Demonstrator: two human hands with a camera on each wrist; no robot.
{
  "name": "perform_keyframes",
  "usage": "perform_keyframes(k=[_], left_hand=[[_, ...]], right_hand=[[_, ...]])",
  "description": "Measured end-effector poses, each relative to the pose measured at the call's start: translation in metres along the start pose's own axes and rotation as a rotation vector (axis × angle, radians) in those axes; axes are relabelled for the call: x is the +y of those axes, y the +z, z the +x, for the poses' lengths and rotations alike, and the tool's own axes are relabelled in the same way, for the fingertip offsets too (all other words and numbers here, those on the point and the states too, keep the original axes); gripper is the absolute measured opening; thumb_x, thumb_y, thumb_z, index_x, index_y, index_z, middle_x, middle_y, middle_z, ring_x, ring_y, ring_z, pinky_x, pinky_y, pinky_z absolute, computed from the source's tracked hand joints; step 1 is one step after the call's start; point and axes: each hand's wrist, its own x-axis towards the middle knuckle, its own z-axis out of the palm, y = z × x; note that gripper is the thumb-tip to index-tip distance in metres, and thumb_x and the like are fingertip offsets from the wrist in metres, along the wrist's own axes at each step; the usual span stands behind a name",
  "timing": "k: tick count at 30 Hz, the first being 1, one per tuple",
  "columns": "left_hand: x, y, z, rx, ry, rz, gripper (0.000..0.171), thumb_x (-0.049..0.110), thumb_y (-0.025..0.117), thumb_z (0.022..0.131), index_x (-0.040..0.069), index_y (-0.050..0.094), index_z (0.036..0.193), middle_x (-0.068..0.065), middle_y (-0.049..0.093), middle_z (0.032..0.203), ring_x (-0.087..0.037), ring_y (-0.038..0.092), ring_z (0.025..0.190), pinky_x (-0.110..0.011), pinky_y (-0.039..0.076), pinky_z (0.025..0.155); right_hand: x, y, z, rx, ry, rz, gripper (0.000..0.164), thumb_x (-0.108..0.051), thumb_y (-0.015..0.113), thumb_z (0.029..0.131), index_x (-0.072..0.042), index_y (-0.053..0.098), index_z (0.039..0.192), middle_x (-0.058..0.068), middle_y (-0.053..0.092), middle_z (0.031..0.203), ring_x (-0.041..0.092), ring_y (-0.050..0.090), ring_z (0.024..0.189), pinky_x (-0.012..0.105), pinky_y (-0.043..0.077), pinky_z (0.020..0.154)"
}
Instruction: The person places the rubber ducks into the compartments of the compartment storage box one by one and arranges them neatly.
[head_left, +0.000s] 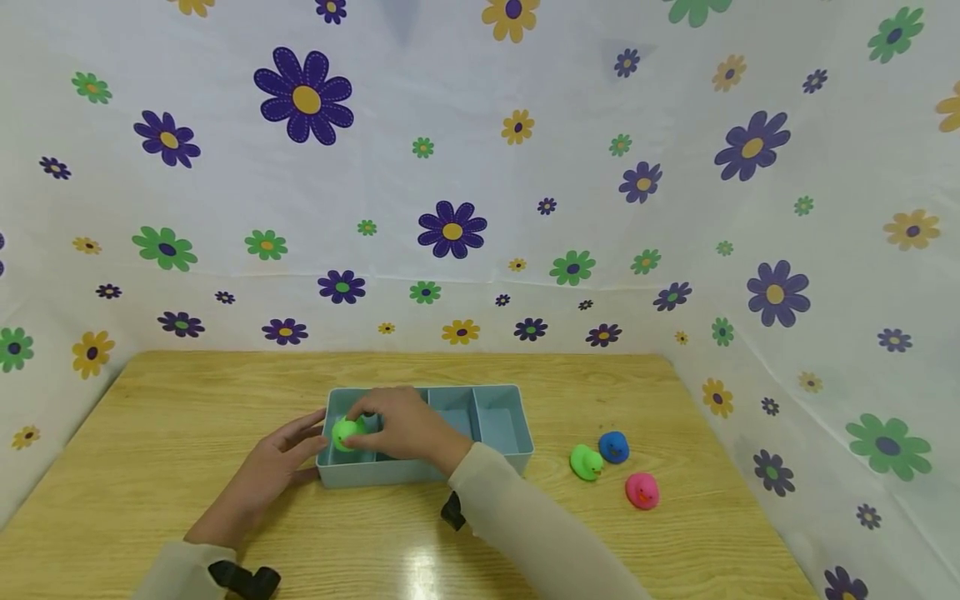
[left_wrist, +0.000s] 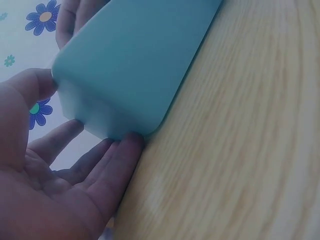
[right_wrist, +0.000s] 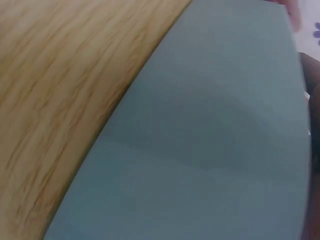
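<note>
A blue-grey divided box (head_left: 390,475) with a row of compartments stands on the table. My right hand (head_left: 411,425) reaches over it from the right and pinches a green rubber duck (head_left: 346,433) between thumb and fingers, inside the leftmost compartment. My left hand (head_left: 273,467) is at the box's left end, and its fingertips (left_wrist: 131,141) rest against the end wall (left_wrist: 102,110) in the left wrist view. The right wrist view is mostly filled by the box's long side (right_wrist: 200,130); a dark sliver of the right hand (right_wrist: 314,105) shows at its edge.
Right of the box lie another green duck (head_left: 586,462), a blue duck (head_left: 614,447) and a pink duck (head_left: 642,491) on the wooden table (head_left: 225,383). A white cloth with flower prints (head_left: 390,183) hangs behind and along the sides. The right forearm (head_left: 540,525) crosses the front.
</note>
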Motion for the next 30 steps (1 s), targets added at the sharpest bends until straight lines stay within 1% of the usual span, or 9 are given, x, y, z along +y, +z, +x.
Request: perform_keyframes(k=[3, 5, 9, 12, 19, 24, 30], left_hand=[[-0.001, -0.001, 0.001, -0.004, 0.010, -0.008, 0.069, 0.036, 0.059, 0.107, 0.013, 0.028, 0.164, -0.024, 0.028, 0.166, -0.045, 0.035, 0.149, -0.047, 0.055, 0.104], [-0.001, -0.001, 0.001, -0.007, 0.014, -0.016, 0.069, 0.035, 0.059, 0.107, 0.013, 0.027, 0.164, -0.024, 0.027, 0.166, -0.044, 0.035, 0.148, -0.046, 0.056, 0.104], [0.001, -0.002, 0.000, -0.005, 0.012, -0.021, 0.070, 0.035, 0.059, 0.107, 0.012, 0.028, 0.164, -0.024, 0.027, 0.166, -0.045, 0.036, 0.148, -0.045, 0.057, 0.102], [0.002, -0.001, -0.001, -0.002, 0.011, -0.020, 0.069, 0.035, 0.060, 0.106, 0.012, 0.029, 0.164, -0.024, 0.028, 0.166, -0.045, 0.036, 0.147, -0.045, 0.057, 0.102], [0.002, 0.000, -0.001, -0.005, 0.021, -0.023, 0.068, 0.034, 0.059, 0.107, 0.011, 0.029, 0.164, -0.025, 0.030, 0.165, -0.045, 0.039, 0.146, -0.044, 0.057, 0.102], [0.001, 0.000, 0.000, -0.006, 0.019, -0.025, 0.067, 0.032, 0.058, 0.108, 0.011, 0.028, 0.164, -0.025, 0.030, 0.165, -0.045, 0.039, 0.146, -0.045, 0.057, 0.102], [0.000, -0.001, 0.000, -0.001, 0.014, -0.029, 0.067, 0.032, 0.057, 0.108, 0.011, 0.028, 0.164, -0.025, 0.030, 0.165, -0.045, 0.038, 0.147, -0.046, 0.056, 0.103]], right_hand=[[0.000, 0.000, 0.002, -0.022, -0.004, -0.133, 0.029, -0.044, 0.073, 0.097, -0.025, 0.076, 0.118, -0.016, 0.072, 0.117, -0.001, 0.063, 0.109, 0.034, 0.043, 0.107], [-0.001, 0.000, 0.003, -0.039, 0.001, -0.182, 0.030, -0.046, 0.073, 0.096, -0.026, 0.076, 0.119, -0.016, 0.072, 0.119, -0.001, 0.062, 0.113, 0.038, 0.041, 0.109], [-0.002, -0.001, 0.006, -0.054, 0.019, -0.199, 0.031, -0.047, 0.072, 0.096, -0.026, 0.076, 0.120, -0.017, 0.072, 0.119, -0.001, 0.063, 0.112, 0.036, 0.041, 0.108], [-0.003, -0.001, 0.009, -0.060, 0.039, -0.209, 0.030, -0.047, 0.072, 0.096, -0.027, 0.076, 0.118, -0.018, 0.073, 0.116, -0.001, 0.063, 0.108, 0.036, 0.041, 0.106], [-0.004, 0.003, 0.016, -0.083, 0.055, -0.315, 0.030, -0.050, 0.072, 0.096, -0.030, 0.077, 0.116, -0.020, 0.073, 0.111, 0.002, 0.061, 0.100, 0.034, 0.043, 0.097], [-0.009, 0.004, 0.019, -0.108, 0.087, -0.377, 0.030, -0.051, 0.072, 0.095, -0.031, 0.077, 0.117, -0.020, 0.073, 0.110, 0.004, 0.060, 0.100, 0.034, 0.042, 0.096], [-0.013, 0.008, 0.024, -0.141, 0.131, -0.441, 0.028, -0.053, 0.073, 0.094, -0.036, 0.077, 0.116, -0.022, 0.073, 0.111, 0.005, 0.060, 0.103, 0.032, 0.041, 0.096]])
